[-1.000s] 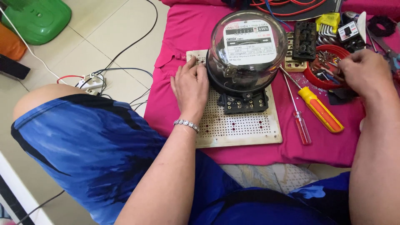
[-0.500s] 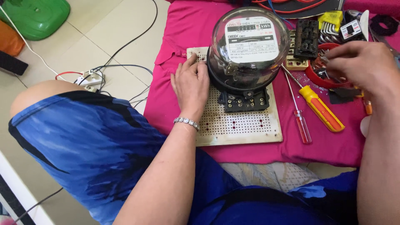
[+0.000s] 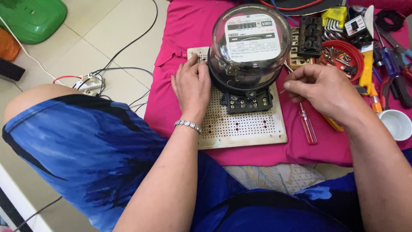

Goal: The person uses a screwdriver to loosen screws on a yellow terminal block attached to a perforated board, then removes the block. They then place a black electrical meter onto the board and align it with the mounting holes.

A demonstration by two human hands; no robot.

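The electric meter (image 3: 251, 51), a black body under a clear glass dome, stands on a perforated board (image 3: 244, 126) that lies on a pink cloth (image 3: 189, 25). The left hand (image 3: 192, 88) rests flat on the board, fingers together, touching the meter's left side and gripping nothing. The right hand (image 3: 322, 92) hovers just right of the meter, thumb and forefinger pinched on something small, perhaps a screw; it is too tiny to tell. A red-handled screwdriver (image 3: 307, 124) lies beneath that hand. Behind it, a red bowl (image 3: 343, 60) holds screws and small metal bits. A white cup (image 3: 397, 124) sits at the right edge.
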